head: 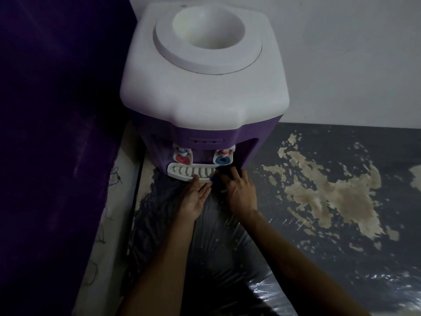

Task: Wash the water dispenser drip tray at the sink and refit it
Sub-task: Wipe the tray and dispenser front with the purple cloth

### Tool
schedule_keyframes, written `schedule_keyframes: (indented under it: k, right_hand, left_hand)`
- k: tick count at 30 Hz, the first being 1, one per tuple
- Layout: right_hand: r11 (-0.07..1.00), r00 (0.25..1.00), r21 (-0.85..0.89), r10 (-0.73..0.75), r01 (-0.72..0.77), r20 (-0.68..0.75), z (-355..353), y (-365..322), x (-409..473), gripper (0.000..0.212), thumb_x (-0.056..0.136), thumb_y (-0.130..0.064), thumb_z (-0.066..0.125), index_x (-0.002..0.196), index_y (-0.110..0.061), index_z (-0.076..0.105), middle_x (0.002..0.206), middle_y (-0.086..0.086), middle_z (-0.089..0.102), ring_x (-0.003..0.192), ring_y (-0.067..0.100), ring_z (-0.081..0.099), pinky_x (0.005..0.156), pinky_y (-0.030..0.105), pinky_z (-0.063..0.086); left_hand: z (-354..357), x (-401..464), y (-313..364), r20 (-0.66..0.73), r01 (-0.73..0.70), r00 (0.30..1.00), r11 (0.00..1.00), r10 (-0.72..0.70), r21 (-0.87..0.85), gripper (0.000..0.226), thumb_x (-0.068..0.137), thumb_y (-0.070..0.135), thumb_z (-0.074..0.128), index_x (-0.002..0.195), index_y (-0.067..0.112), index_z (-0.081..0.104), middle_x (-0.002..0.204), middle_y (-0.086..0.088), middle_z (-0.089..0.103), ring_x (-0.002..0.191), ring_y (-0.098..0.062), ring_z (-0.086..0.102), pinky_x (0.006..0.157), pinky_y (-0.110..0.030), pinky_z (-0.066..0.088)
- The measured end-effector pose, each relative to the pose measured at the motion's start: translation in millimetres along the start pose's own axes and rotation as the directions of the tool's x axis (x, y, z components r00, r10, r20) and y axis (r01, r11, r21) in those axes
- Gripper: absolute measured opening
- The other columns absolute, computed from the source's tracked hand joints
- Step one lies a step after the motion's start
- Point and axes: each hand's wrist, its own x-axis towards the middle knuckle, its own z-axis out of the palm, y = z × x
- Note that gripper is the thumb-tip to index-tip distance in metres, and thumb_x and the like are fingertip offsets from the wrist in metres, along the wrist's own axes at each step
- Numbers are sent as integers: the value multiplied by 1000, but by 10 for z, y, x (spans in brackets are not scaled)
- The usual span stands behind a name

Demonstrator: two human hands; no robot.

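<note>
At the foot of the purple-and-white water dispenser [205, 87], below its two taps, the white slatted drip tray [191, 172] sits at the front, the left hand [196, 197] palm-up with fingers flat beneath its front edge and the right hand [237, 190] curled around its right end.

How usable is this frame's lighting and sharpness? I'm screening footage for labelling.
Head view: dim and soft throughout; white slotted plastic drip tray readable; right hand fingertips lost in shadow; glare on black plastic sheet; wide-angle bending at edges.
</note>
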Motion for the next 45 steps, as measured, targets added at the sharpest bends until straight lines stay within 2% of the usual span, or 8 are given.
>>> schedule_keyframes:
  k: [8, 13, 20, 24, 30, 34, 40, 45]
  right_hand:
    - [993, 993, -10, 117, -118, -33, 4, 3, -108, 61, 81, -20, 73, 138, -24, 53, 135, 8, 51, 106, 33, 53, 79, 41, 55]
    - [992, 992, -83, 104, -97, 76, -71, -95, 82, 48, 91, -21, 62, 138, -23, 51, 137, 6, 46, 115, 30, 46, 87, 39, 52]
    - [985, 994, 132, 103, -107, 37, -17, 25, -13, 63, 79, -16, 74, 137, -24, 53, 134, 6, 48, 109, 33, 48, 73, 45, 58]
    - [981, 996, 182, 76, -66, -46, 33, -60, -55, 69, 83, -12, 68, 145, -26, 44, 139, 8, 45, 113, 32, 47, 80, 41, 56]
    - [996, 997, 88, 20, -14, -71, 100, -335, 42, 51, 83, -12, 69, 132, -22, 58, 133, 8, 52, 113, 38, 52, 81, 45, 58]
    - [993, 995, 68, 97, -94, -30, -7, -369, 172, 33, 88, -11, 62, 120, -19, 66, 123, 10, 56, 103, 36, 51, 80, 48, 55]
    - [999, 997, 44, -29, 32, -74, 74, -135, -28, 54, 83, -14, 67, 135, -25, 57, 136, 11, 49, 110, 37, 51, 85, 44, 54]
    - [991, 990, 66, 119, -114, -80, 139, -200, -62, 60, 86, -16, 62, 144, -28, 47, 134, 17, 47, 108, 36, 50, 79, 44, 57]
  left_hand:
    - [-39, 36, -21, 38, -14, 999, 999, 13, 38, 50, 102, 36, 38, 144, 7, 40, 142, -14, 50, 129, -24, 49, 103, -30, 40]
    - [-34, 32, -7, 33, -8, 999, 999, 7, 38, 50, 102, 37, 39, 143, 7, 41, 139, -14, 52, 128, -24, 50, 103, -30, 41]
    - [-52, 48, -23, 23, -10, 1000, 999, 9, 31, 51, 101, 36, 41, 143, 8, 41, 139, -15, 52, 125, -23, 53, 100, -31, 42]
    - [-40, 39, 12, 22, 15, 1000, 1000, -15, 9, 50, 101, 35, 40, 142, 4, 41, 138, -14, 51, 128, -26, 49, 103, -32, 40]
    - [-81, 19, 15, 49, 23, 999, 999, -22, -24, 52, 102, 38, 33, 145, 8, 34, 147, -15, 40, 135, -26, 41, 102, -32, 38]
    - [-74, -6, 15, 84, 21, 996, 1000, -21, 3, 55, 102, 43, 31, 140, 5, 40, 146, -18, 43, 121, -23, 51, 102, -32, 38]
    - [-25, -29, 61, 45, 42, 998, 998, -40, -53, 58, 102, 40, 33, 149, 8, 25, 153, -20, 31, 140, -29, 33, 107, -34, 36]
    - [-64, -15, 59, 69, 40, 997, 999, -38, -31, 56, 101, 41, 34, 147, 8, 32, 145, -18, 42, 127, -26, 48, 101, -32, 41]
